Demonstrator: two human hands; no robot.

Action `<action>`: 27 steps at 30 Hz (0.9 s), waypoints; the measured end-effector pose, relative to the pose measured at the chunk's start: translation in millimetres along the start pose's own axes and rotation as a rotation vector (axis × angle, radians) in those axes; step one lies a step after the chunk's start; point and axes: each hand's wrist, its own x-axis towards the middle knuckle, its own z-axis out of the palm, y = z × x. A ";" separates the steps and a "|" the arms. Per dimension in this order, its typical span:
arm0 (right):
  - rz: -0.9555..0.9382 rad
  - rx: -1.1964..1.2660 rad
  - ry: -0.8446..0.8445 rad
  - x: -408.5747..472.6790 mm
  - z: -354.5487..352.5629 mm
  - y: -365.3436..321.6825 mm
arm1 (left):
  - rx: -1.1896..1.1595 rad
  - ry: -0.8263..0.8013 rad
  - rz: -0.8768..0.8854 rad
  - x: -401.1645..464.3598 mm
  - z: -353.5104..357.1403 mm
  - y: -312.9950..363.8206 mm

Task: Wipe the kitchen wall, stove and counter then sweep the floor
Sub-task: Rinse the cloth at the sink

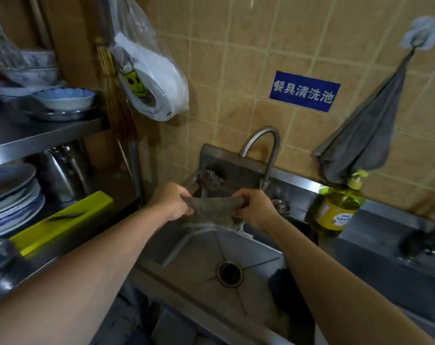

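Head view shows a grey rag [212,211] stretched between both hands above the steel sink [186,260], just below the curved tap [266,150]. Left hand [172,202] clenches one end in its curled fingers; right hand [255,210] pinches the other end. Under the rag lies the round drain [230,273]. Another crumpled cloth [210,180] sits at the sink's back corner. Right of the tap stands a yellow soap bottle [337,207], with a grey towel [363,143] hanging on the tiled wall [236,58] above it. Plates [12,195] and bowls [62,98] fill the shelves at left.
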 end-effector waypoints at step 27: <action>0.504 0.356 0.088 171.9 212.9 16.0 | -0.238 -0.151 -0.326 227.3 -10.5 -188.7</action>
